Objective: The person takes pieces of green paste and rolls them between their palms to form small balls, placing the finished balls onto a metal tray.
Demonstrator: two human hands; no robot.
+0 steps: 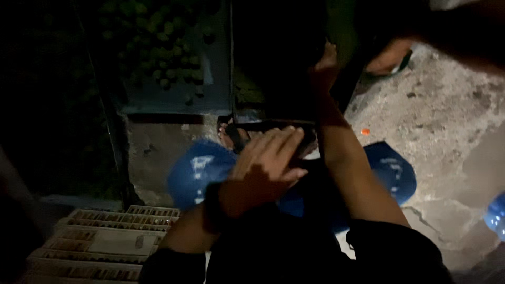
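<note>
The head camera looks straight down in dim light. On the right lies bare, cracked concrete floor, the only open stretch in view; a small orange speck sits on it. To the left the space is crowded: a pale slatted crate fills the lower left corner, and above it a dark metal frame edge runs upward beside a heap of small green fruit, which lies in a darker bin or tray (its walls are too dim to make out).

The left hand is in the middle of the picture, palm down with fingers stretched forward and lying loosely together, resting over a dark sandal strap on a foot whose toes show just left of the hand. Whether the fingers pinch the strap cannot be told. A dark band circles the left wrist.

The right arm reaches up and away from the body; the right hand is at the dark upright edge near the top centre, fingers bunched, but the shadow hides whether it grips anything.

Blue knees of the person's trousers bulge on both sides of the arms. At the top right another person's foot in a sandal stands on the concrete, well apart from both hands. A blue rounded thing pokes in at the right edge.
</note>
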